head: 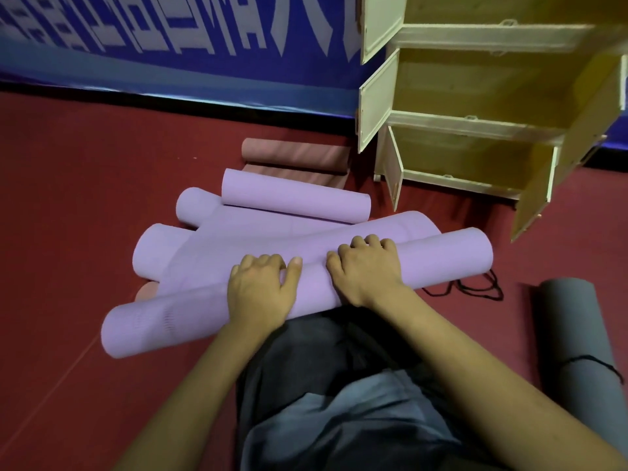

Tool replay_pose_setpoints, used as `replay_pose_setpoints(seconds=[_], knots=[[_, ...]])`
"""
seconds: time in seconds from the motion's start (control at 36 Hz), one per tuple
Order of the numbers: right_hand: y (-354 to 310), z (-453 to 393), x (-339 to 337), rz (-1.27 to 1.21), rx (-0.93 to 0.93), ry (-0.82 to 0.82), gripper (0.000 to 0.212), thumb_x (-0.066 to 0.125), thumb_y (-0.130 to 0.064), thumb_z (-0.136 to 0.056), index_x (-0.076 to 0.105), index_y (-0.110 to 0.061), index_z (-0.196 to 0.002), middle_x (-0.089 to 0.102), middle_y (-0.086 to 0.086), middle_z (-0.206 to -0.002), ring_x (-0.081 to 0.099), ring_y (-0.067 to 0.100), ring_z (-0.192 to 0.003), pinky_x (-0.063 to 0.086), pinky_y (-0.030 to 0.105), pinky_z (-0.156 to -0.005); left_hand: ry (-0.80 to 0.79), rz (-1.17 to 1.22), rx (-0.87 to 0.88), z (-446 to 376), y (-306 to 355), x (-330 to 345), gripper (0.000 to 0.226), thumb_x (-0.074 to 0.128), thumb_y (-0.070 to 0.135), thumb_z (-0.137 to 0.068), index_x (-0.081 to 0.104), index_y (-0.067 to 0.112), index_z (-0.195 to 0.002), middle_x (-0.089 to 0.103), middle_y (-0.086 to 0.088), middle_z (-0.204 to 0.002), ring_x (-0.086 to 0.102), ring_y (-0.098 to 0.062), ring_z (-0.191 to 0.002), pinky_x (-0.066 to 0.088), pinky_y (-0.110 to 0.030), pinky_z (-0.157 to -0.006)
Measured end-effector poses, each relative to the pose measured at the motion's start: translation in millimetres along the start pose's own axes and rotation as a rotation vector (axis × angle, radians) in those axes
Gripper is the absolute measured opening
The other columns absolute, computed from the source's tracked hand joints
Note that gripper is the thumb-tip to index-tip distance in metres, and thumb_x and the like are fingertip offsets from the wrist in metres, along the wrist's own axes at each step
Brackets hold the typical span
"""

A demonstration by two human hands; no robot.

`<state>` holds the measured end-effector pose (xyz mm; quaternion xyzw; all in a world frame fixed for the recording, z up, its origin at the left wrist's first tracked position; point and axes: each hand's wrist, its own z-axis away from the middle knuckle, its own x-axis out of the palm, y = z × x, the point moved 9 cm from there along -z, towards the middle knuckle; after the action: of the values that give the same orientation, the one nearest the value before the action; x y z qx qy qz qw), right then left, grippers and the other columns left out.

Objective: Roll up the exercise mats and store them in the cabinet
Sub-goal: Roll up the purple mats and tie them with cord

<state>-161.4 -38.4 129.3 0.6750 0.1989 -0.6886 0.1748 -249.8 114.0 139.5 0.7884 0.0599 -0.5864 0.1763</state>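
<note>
A rolled purple mat (441,260) lies slanted across the red floor just in front of my knees. My left hand (261,287) and my right hand (367,270) sit side by side on its middle, fingers curled over the top of the roll. Behind it lie more rolled purple mats (292,198), one partly unrolled (244,246). The wooden cabinet (475,120) stands at the upper right with its doors swung open and bare shelves.
Two pink rolled mats (295,154) lie near the cabinet's left side. A grey rolled mat (574,334) tied with black string lies at my right. A loose black string (469,290) lies on the floor by the purple roll's right end. A blue banner (170,45) covers the wall.
</note>
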Motion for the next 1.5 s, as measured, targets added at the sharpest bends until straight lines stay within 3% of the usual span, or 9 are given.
replay_pose_setpoints(seconds=[0.17, 0.42, 0.5, 0.61, 0.75, 0.89, 1.14, 1.33, 1.5], knots=[[0.3, -21.0, 9.2, -0.025, 0.008, -0.132, 0.058, 0.02, -0.045, -0.102, 0.068, -0.018, -0.119, 0.059, 0.012, -0.126, 0.048, 0.032, -0.116, 0.031, 0.047, -0.099, 0.007, -0.123, 0.059, 16.8, 8.5, 6.9, 0.057, 0.038, 0.053, -0.098, 0.072, 0.007, -0.099, 0.072, -0.012, -0.087, 0.064, -0.036, -0.085, 0.047, -0.043, -0.084], [10.3, -20.8, 2.4, -0.177, -0.077, 0.038, 0.057, 0.028, -0.058, -0.101, 0.062, -0.012, -0.114, 0.064, 0.013, -0.12, 0.052, 0.032, -0.118, 0.038, 0.045, -0.097, -0.14, -0.218, 0.03, -7.9, 8.6, 8.9, 0.067, 0.018, 0.059, -0.097, 0.065, 0.014, -0.08, 0.069, -0.008, -0.07, 0.064, -0.033, -0.069, 0.04, -0.041, -0.076], [24.2, -25.1, -3.4, -0.169, -0.125, 0.09, 0.072, 0.016, -0.065, -0.093, 0.064, -0.012, -0.098, 0.067, 0.014, -0.105, 0.058, 0.033, -0.107, 0.042, 0.042, -0.088, -0.226, -0.223, 0.011, -26.3, 6.1, 15.0, 0.068, 0.015, 0.061, -0.101, 0.066, 0.017, -0.091, 0.073, -0.008, -0.088, 0.065, -0.032, -0.087, 0.04, -0.039, -0.086], [51.9, -30.5, -7.2, -0.074, -0.144, 0.086, 0.079, 0.005, -0.069, -0.088, 0.065, -0.018, -0.089, 0.072, 0.012, -0.099, 0.064, 0.035, -0.097, 0.041, 0.04, -0.078, -0.356, -0.119, -0.025, -47.3, -0.6, 22.9, 0.067, 0.02, 0.064, -0.102, 0.069, 0.019, -0.089, 0.072, -0.008, -0.103, 0.058, -0.031, -0.092, 0.039, -0.036, -0.081], [63.3, -40.7, 1.2, -0.047, -0.146, -0.023, 0.119, -0.029, -0.08, -0.071, 0.069, -0.024, -0.108, 0.07, 0.009, -0.1, 0.065, 0.033, -0.096, 0.029, 0.036, -0.07, -0.585, -0.088, -0.043, -63.4, -6.7, 35.5, 0.075, 0.016, 0.068, -0.101, 0.07, 0.016, -0.106, 0.067, -0.009, -0.12, 0.051, -0.027, -0.095, 0.04, -0.036, -0.085], [56.5, -51.5, 4.1, -0.073, -0.056, -0.119, 0.065, 0.015, -0.066, -0.098, 0.057, -0.021, -0.076, 0.071, 0.015, -0.106, 0.064, 0.034, -0.1, 0.041, 0.039, -0.077, -0.756, -0.029, -0.115, -66.1, -22.0, 42.9, 0.082, 0.017, 0.072, -0.099, 0.055, 0.012, -0.14, 0.054, -0.01, -0.145, 0.051, -0.031, -0.127, 0.039, -0.039, -0.101], [49.1, -40.0, 4.9, -0.105, 0.014, -0.218, 0.063, 0.021, -0.064, -0.098, 0.06, -0.016, -0.084, 0.068, 0.019, -0.113, 0.062, 0.035, -0.104, 0.047, 0.043, -0.089, -0.867, 0.009, -0.164, -57.5, -31.7, 45.7, 0.082, 0.021, 0.072, -0.099, 0.04, 0.013, -0.153, 0.042, -0.009, -0.157, 0.043, -0.029, -0.138, 0.033, -0.041, -0.113], [43.7, -10.5, -2.4, -0.092, 0.057, -0.362, 0.074, 0.02, -0.064, -0.099, 0.065, -0.011, -0.126, 0.06, 0.019, -0.137, 0.056, 0.035, -0.122, 0.041, 0.044, -0.099, -0.949, 0.084, -0.162, -34.5, -28.1, 41.6, 0.078, 0.027, 0.068, -0.1, 0.04, 0.012, -0.153, 0.039, -0.006, -0.16, 0.039, -0.026, -0.142, 0.027, -0.037, -0.114], [46.0, 26.2, -10.1, -0.079, 0.012, -0.237, 0.068, 0.018, -0.064, -0.102, 0.07, -0.02, -0.102, 0.07, 0.012, -0.119, 0.063, 0.032, -0.112, 0.041, 0.04, -0.091, -0.927, -0.002, -0.095, -11.3, -20.3, 41.4, 0.077, 0.018, 0.068, -0.101, 0.049, 0.012, -0.144, 0.05, -0.011, -0.148, 0.048, -0.029, -0.129, 0.036, -0.035, -0.103]])
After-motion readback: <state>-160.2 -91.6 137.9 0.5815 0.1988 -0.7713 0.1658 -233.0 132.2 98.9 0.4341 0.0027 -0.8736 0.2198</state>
